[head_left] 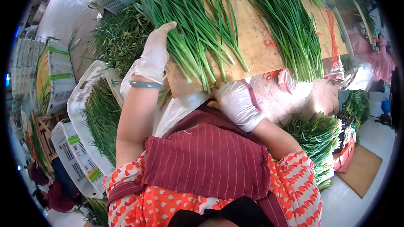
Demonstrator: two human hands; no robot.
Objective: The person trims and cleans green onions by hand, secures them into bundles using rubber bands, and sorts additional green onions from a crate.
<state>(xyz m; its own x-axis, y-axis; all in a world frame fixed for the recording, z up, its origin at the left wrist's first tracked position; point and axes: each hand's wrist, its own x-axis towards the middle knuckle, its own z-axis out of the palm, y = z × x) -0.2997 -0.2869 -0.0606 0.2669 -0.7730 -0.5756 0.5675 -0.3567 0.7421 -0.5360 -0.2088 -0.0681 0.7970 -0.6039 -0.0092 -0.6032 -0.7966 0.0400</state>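
A loose spread of green garlic chives [193, 29] lies on a tan board [252, 38], pale stalk ends toward me. My left hand [153, 54], in a white glove, rests against the left side of this spread. Its visible digits are stretched out; the rest are hidden behind the hand and the chives. Close to the stalk ends, at the board's near edge, is my gloved right hand [237, 103]. Its fingers are curled together, and what they may hold is hidden. A thicker row of chives [290, 25] lies farther right on the board.
Red ties [332, 38] hang at the board's right edge, near a roll of red-and-white tape [286, 82]. White crates [80, 88] and loose greens [122, 33] stand at left. Bundled chives [317, 143] are stacked at lower right.
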